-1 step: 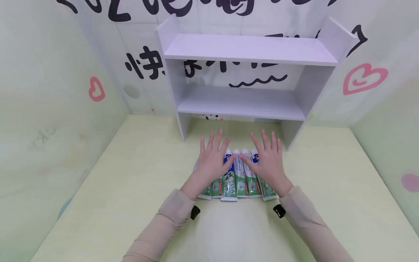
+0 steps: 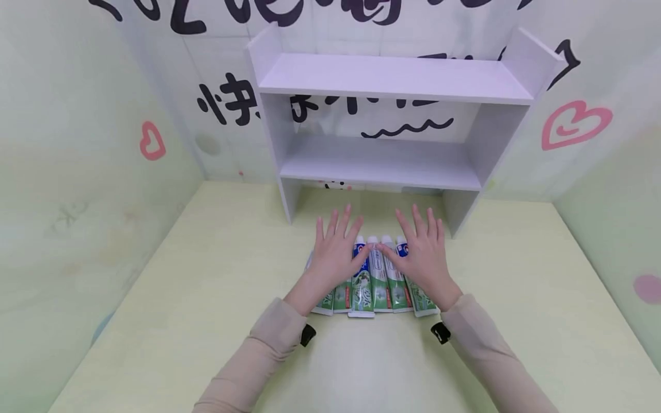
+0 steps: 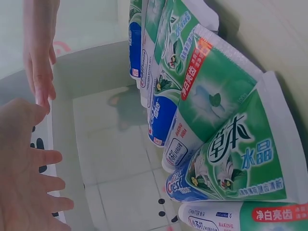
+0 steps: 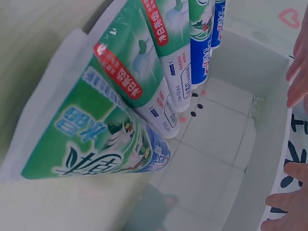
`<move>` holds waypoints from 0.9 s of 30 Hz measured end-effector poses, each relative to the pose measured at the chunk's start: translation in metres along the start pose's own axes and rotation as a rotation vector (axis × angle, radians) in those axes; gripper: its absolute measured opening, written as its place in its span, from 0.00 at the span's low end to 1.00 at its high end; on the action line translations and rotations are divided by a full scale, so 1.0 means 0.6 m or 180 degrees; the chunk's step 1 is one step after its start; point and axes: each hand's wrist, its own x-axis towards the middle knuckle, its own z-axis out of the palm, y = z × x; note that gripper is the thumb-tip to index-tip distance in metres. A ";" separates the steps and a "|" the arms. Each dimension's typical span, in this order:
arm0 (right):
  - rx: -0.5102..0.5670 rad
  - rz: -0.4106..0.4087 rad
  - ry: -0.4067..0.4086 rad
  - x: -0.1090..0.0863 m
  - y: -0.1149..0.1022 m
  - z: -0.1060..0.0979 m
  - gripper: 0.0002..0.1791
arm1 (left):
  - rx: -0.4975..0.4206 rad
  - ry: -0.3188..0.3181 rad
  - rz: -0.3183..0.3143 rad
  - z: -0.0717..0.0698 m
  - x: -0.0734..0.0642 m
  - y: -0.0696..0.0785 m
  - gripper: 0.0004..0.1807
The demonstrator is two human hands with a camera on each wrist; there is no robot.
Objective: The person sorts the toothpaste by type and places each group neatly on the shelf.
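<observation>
Several toothpaste tubes [image 2: 363, 292] lie side by side in a row on the table, white and blue caps toward the shelf. They have green lower ends; some carry blue upper parts, others white. My left hand [image 2: 335, 252] is held over the left part of the row, fingers spread and straight. Over the right part, my right hand [image 2: 424, 255] spreads its fingers likewise. Both thumbs point inward, their tips close together. Neither hand grips anything. In the left wrist view a green tube [image 3: 240, 154] shows below the palms; the right wrist view shows another green tube [image 4: 91, 134] at the row's end.
A white two-tier shelf [image 2: 382, 163] stands behind the tubes against the back wall, its side panels reaching the table [image 2: 206, 275]. Walls with black lettering and pink hearts enclose the table at the left, back and right.
</observation>
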 end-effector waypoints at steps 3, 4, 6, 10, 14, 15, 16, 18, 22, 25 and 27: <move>0.0045 0.0042 -0.0035 0.002 0.001 0.000 0.45 | -0.0009 0.0021 0.0029 0.003 0.002 -0.002 0.34; 0.0074 0.0069 -0.0057 0.001 0.001 0.000 0.45 | -0.0020 0.0032 0.0046 0.004 0.003 -0.003 0.34; 0.0142 0.0115 -0.0078 0.000 0.002 0.001 0.43 | -0.0048 0.0082 0.0102 0.007 0.004 -0.005 0.34; 0.0303 0.0171 -0.0025 0.001 0.006 0.003 0.40 | -0.0085 0.0277 0.0317 0.010 0.008 -0.012 0.29; 0.0545 0.0197 0.0137 0.003 0.014 0.007 0.33 | -0.0190 0.0653 0.0530 0.002 0.015 -0.017 0.21; 0.0617 0.0227 0.0154 0.002 0.016 0.006 0.31 | -0.0244 0.0761 0.0562 -0.001 0.017 -0.019 0.19; 0.0692 0.0263 0.0162 0.001 0.018 0.006 0.29 | -0.0318 0.0852 0.0577 -0.004 0.018 -0.020 0.18; 0.0823 0.0360 0.0104 -0.004 0.023 0.005 0.27 | -0.0465 0.0993 0.0555 -0.012 0.020 -0.023 0.17; 0.1027 0.0585 -0.0089 -0.018 0.032 0.004 0.26 | -0.0748 0.1097 0.0404 -0.028 0.022 -0.033 0.16; 0.1167 0.0768 -0.0271 -0.029 0.038 0.006 0.25 | -0.0915 0.1079 0.0261 -0.039 0.022 -0.045 0.16; 0.1235 0.0898 -0.0416 -0.035 0.042 0.007 0.25 | -0.1056 0.1035 0.0179 -0.046 0.023 -0.053 0.16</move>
